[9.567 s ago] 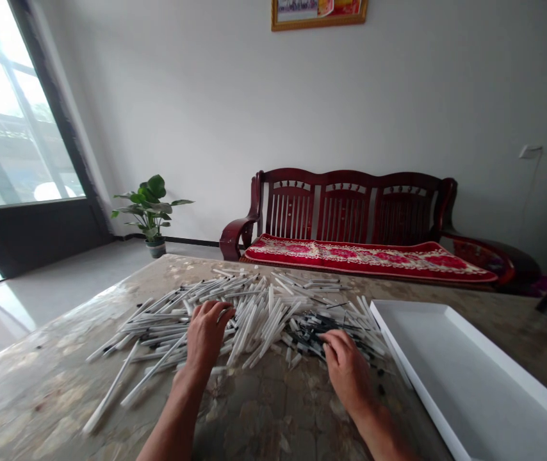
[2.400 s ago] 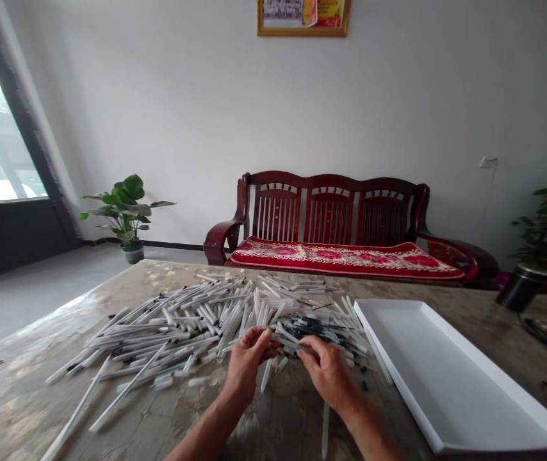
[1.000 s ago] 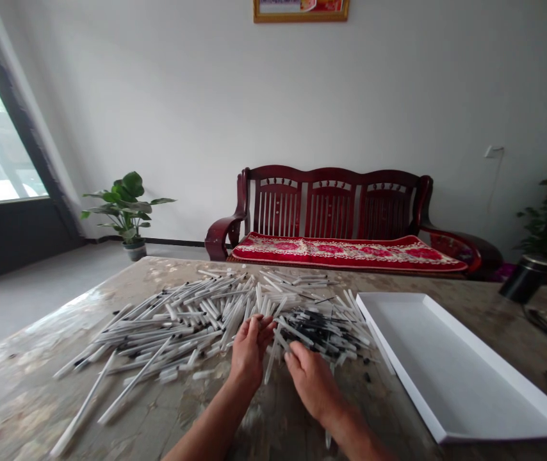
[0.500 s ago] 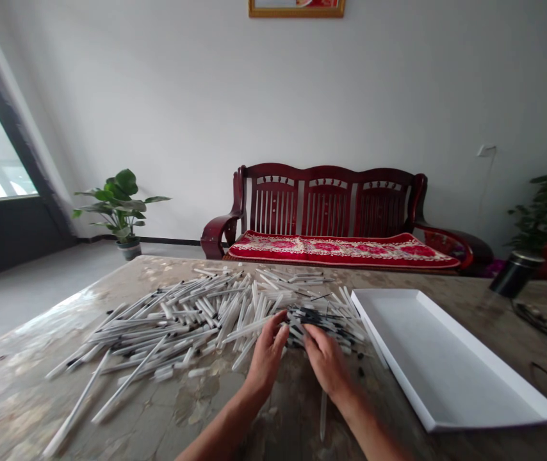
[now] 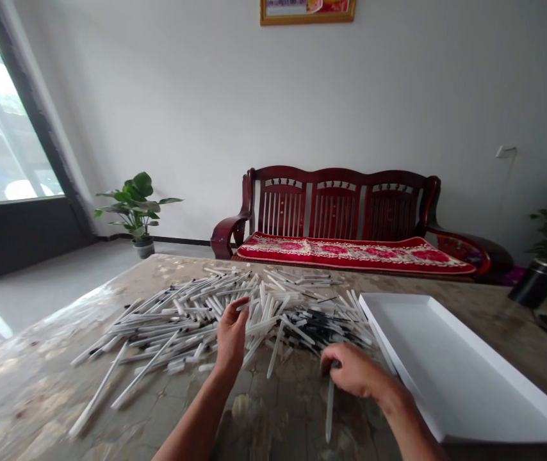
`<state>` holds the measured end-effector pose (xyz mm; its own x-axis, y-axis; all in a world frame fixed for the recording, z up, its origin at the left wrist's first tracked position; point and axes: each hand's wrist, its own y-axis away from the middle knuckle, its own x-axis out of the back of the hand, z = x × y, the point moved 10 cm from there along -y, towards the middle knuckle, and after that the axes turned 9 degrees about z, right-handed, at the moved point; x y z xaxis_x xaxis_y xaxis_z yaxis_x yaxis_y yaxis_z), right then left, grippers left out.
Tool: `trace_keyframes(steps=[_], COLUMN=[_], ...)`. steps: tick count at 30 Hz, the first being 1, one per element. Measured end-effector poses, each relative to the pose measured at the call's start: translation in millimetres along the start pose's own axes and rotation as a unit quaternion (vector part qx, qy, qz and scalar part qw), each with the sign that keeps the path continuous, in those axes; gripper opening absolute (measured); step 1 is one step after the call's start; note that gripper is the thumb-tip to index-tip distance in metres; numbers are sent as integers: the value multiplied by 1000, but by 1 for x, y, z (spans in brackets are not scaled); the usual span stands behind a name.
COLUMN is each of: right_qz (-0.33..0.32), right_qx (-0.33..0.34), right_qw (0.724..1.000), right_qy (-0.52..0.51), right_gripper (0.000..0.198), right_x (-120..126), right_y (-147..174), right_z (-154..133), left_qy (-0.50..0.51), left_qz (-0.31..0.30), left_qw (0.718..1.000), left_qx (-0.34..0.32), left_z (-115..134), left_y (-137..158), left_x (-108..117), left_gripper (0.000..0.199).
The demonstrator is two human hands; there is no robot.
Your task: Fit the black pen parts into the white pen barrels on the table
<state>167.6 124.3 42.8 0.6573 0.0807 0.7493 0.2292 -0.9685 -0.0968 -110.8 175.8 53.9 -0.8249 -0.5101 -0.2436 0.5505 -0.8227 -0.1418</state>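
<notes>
Thin white pen barrels (image 5: 172,320), several with dark ends, lie in a loose pile across the table. My left hand (image 5: 232,333) is over the right part of this pile, its thumb and index finger bent towards each other; a small pale bit shows between them, too unclear to name. To the right is a heap of small black pen parts (image 5: 319,326). Just in front of that heap, my right hand (image 5: 350,370) has its fingers curled down over the top end of one pen barrel (image 5: 330,413), whose lower length points towards me.
A shallow white box lid (image 5: 475,384) lies on the right of the patterned table (image 5: 273,410). Beyond the table stands a dark red wooden bench (image 5: 334,211) with a red cover. A black cylinder (image 5: 535,282) and cables are at the far right; a potted plant (image 5: 139,202) stands left.
My hands have moved apart from the black parts: the left one to the left over the white barrels, the right one nearer to me onto a single barrel. The view has shifted slightly left.
</notes>
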Motion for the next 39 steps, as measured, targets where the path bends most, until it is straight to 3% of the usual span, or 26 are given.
trace_keyframes(steps=[5,8,11,14,18,20,23,27,29,34,39], right_qz=[-84,-91,-85,-66,-17,26,53,51,100,153,211], right_qx=[24,37,48,47,13,-8,-78,-154,-157,-119,-116], right_qw=[995,993,993,996,998,991,964,927,914,910,918], right_qy=[39,62,70,42,-59,-128,-247,-339,-360,-366,-315], right_gripper=[43,37,31,23,15,15,17,25,27,35,35], right_x=[-18,-23,-24,-21,-18,-19,-31,-51,-43,-22,-12], right_y=[7,6,6,4,-8,-17,-30,-45,-54,-74,-58], right_z=[-3,-7,-11,-14,-10,-8,-3,-8,-16,-39,-25], left_qy=[-42,-75,-174,-379,-620,-666,-695,-694,-690,-689,-653], left_qz=[-6,20,14,-5,28,34,16,1,-8,-49,-37], left_qw=[999,996,980,919,779,744,719,719,721,718,753], left_qx=[-24,-49,-90,-112,-92,-49,-9,-38,-67,-85,-73], left_z=[12,36,62,73,73,63,39,22,20,18,17], left_y=[-12,-22,-36,-48,-53,-50,-43,-35,-32,-31,-36], left_x=[12,32,59,95,167,202,235,238,227,200,193], left_gripper=[46,51,51,45,44,53,61,55,49,39,36])
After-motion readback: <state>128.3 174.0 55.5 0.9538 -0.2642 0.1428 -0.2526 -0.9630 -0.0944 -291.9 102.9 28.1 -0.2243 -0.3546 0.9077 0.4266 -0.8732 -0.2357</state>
